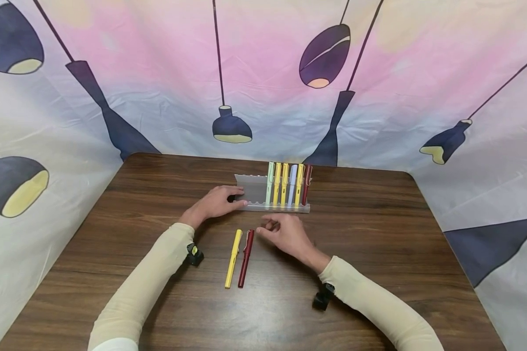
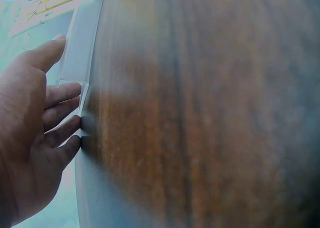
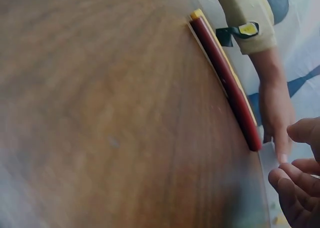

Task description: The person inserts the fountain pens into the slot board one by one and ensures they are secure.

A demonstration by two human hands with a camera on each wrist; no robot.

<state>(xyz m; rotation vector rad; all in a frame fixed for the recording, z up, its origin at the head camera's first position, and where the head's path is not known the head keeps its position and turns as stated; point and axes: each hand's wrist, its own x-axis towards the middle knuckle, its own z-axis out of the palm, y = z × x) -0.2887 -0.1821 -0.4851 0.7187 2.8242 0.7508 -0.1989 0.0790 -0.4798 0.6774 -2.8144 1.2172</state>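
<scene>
A clear pen rack (image 1: 251,189) stands toward the back of the table, its right part holding a row of upright pens: pale green, several yellow, one light blue, one dark red (image 1: 307,185). My left hand (image 1: 219,201) touches the rack's left end, thumb at the front edge; the left wrist view shows the fingers (image 2: 62,94) at that end. My right hand (image 1: 288,235) hovers in front of the rack, fingers loosely bent and holding nothing. To its left, a yellow pen (image 1: 233,259) and a dark red pen (image 1: 246,259) lie side by side on the table.
The brown wooden table (image 1: 369,273) reaches back to a cloth backdrop (image 1: 263,63) printed with hanging lamps. Cloth also stands at both sides. A dark wrist camera (image 1: 195,254) is strapped at the left sleeve and another (image 1: 323,296) at the right.
</scene>
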